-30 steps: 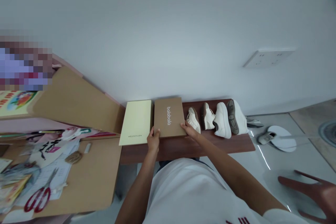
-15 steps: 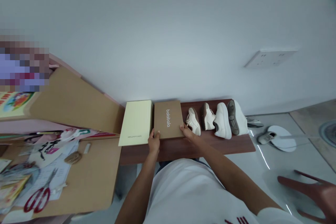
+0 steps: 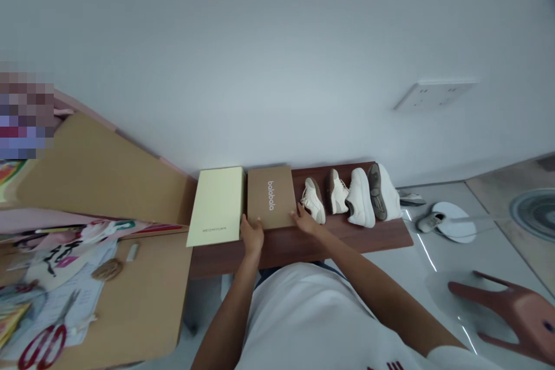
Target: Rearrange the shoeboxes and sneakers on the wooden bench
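Note:
A brown shoebox (image 3: 271, 191) lettered "balabala" lies on the dark reddish-brown wooden bench (image 3: 347, 240) against the wall. Its front left corner is in my left hand (image 3: 252, 237), thumb on the lid and fingers at the side. At the front right corner, my right hand (image 3: 307, 222) grips the same box, some of its fingers hidden. Close on the left lies a pale yellow shoebox (image 3: 217, 202) marked "MEIZHIYUAN". To the right of my right hand are a small white shoe with laces (image 3: 313, 201), its brown-soled mate (image 3: 337, 192), and larger white shoes (image 3: 361, 196).
On the left, a brown desk (image 3: 143, 300) carries red-handled scissors (image 3: 45, 341), papers and a coiled bundle of twine (image 3: 107, 269). A pink-brown stool (image 3: 511, 312), a fan (image 3: 537, 214) and a grey shoe (image 3: 430, 221) are at the right. A socket plate (image 3: 436, 95) is on the wall.
The whole view has shifted, so the bench and desk appear slightly farther left. Both hands stay at the brown shoebox's front corners, and the box lies almost as before beside the yellow one.

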The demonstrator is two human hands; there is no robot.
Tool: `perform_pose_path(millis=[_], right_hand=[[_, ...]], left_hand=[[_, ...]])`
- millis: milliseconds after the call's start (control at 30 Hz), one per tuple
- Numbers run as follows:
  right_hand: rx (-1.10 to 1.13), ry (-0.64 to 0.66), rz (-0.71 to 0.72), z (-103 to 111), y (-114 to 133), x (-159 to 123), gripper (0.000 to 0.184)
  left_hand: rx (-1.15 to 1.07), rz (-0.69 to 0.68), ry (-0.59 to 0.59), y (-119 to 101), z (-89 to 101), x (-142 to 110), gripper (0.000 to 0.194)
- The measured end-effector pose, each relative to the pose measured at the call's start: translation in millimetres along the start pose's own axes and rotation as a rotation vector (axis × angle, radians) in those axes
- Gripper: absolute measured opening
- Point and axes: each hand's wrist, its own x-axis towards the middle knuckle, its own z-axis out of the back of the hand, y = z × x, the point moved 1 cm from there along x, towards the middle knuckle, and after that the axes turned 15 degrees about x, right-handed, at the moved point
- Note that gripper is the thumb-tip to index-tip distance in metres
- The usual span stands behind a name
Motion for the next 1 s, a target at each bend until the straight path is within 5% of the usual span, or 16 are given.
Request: perform_pose_path(millis=[233, 500, 767, 900, 1000], right_hand=[[0.128, -0.134, 0.017, 70, -1, -22, 0.071], [0.110, -0.305, 0.025, 147, -9, -28, 0.066], [-0.137, -0.288, -0.012, 180, -19, -19, 0.056], [-0.297, -0.245, -0.060, 184, -21, -12, 0.053], [-0.329, -0.219, -0.080, 181, -22, -6, 0.049]], left_hand=[[0.112, -0.404, 0.018, -45, -3.6, -40, 0.066], [0.003, -0.604, 0.283, -93, -65.8, -86, 0.058], [-0.009, -0.368, 0.410, -89, -131.5, -95, 0.069], [-0.027, -0.203, 0.436, -86, -147.8, -92, 0.070], [0.031, -0.171, 0.473, -86, -152.8, -92, 0.053]])
